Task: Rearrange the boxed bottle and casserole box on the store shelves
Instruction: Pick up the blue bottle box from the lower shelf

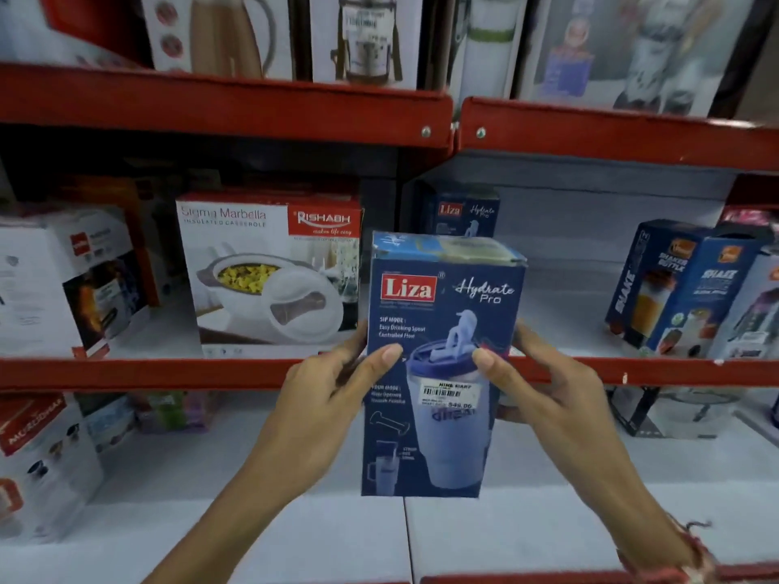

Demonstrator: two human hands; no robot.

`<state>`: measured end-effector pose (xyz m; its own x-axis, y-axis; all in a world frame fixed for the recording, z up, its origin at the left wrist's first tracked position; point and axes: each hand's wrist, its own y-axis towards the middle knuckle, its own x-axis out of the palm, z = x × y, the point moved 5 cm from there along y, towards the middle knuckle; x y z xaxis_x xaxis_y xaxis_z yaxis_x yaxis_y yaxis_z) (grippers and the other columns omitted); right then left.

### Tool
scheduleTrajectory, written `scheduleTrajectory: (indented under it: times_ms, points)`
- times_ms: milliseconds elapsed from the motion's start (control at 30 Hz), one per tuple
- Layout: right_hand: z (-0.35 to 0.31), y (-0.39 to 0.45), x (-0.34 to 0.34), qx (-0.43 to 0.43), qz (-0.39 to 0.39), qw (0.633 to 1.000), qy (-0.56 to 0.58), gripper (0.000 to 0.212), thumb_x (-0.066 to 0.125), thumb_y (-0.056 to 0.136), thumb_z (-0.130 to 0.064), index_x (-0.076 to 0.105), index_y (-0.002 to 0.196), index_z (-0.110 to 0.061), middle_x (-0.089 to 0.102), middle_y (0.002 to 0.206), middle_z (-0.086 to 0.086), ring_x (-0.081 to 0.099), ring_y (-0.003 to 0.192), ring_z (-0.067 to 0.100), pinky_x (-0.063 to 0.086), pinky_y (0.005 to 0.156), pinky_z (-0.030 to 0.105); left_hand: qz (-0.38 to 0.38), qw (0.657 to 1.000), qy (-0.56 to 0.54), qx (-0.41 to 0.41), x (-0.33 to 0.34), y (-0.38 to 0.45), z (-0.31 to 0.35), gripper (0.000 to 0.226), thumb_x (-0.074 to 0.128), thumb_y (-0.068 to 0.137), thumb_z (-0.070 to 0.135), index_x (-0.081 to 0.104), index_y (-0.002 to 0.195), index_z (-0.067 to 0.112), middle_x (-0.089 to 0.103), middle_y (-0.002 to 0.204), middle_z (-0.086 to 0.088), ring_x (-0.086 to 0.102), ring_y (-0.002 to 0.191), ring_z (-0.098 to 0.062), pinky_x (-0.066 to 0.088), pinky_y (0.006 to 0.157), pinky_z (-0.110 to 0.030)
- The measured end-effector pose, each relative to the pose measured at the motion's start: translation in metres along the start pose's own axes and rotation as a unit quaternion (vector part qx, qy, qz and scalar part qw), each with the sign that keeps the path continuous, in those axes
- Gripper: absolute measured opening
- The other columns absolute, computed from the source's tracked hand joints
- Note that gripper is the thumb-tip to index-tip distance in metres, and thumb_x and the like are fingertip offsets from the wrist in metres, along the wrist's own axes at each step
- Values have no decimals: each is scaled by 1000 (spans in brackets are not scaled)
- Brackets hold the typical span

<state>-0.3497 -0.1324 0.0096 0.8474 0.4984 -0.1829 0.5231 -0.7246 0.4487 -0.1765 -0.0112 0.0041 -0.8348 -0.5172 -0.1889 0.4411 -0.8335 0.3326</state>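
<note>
Up and to the left of the left hand [326, 383], the casserole box [269, 267] stands upright on the middle shelf [139, 373], white with a red brand patch at its top right corner and a picture of a lidded dish on its front. The left hand grips the left edge of the boxed bottle [442, 364], thumb laid across the blue front and the other fingers hidden behind. The box is held upright in the air in front of the middle shelf's red lip (its lower half hangs before the shelf below), with a price sticker on the printed tumbler. The right hand [543, 385] clasps the right edge in the same way, thumb on the front near the printed lid. Above and behind both hands, a second blue box of the same kind [463, 212] stands deep on the shelf. Up and to the right of the right hand, dark shaker bottle boxes [683, 288] stand side by side.
</note>
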Motion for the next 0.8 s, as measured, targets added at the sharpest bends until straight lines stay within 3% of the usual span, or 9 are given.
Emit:
scheduleTrajectory:
  times_ms: [200, 433, 600, 733, 800]
  points:
    - [-11, -4, -15, 10, -11, 1000, 13, 64, 68, 68, -45, 62, 130, -38, 79, 103, -14, 76, 92, 9, 65, 70, 41, 12, 1000, 1, 3, 4, -4, 7, 64, 54, 64, 62, 56, 124, 40, 75, 100, 16, 69, 101, -12, 61, 80, -38]
    - [-7, 2, -19, 18, -9, 1000, 17, 64, 67, 63, -50, 63, 126, -41, 77, 107, -18, 76, 93, 9, 66, 68, 40, 6, 1000, -10, -3, 12, 5, 4, 44, 54, 62, 60, 57, 105, 50, 74, 96, 23, 70, 96, -5, 62, 77, -35]
    - [-14, 16, -29, -28, 9, 999, 15, 59, 69, 68, -45, 65, 126, -37, 72, 116, -25, 76, 90, 3, 65, 70, 39, -1, 999, -17, 31, 22, 21, 19, 53, 54, 74, 48, 57, 124, 33, 76, 99, 17, 71, 95, -5, 60, 69, -22]
    - [-20, 48, -44, -89, 35, 995, 18, 57, 69, 77, -36, 62, 133, -29, 70, 123, -24, 68, 103, -9, 58, 75, 13, 3, 997, -4, 80, 31, 58, 35, 48, 52, 72, 52, 56, 118, 38, 74, 101, 16, 70, 98, -6, 60, 71, -21]
    - [-12, 70, -52, -94, 42, 994, 27, 55, 69, 82, -28, 59, 137, -27, 71, 123, -18, 68, 105, -7, 57, 72, 12, 12, 995, 15, 100, 37, 81, 36, 55, 52, 73, 55, 55, 124, 35, 75, 102, 12, 69, 100, -9, 61, 76, -26]
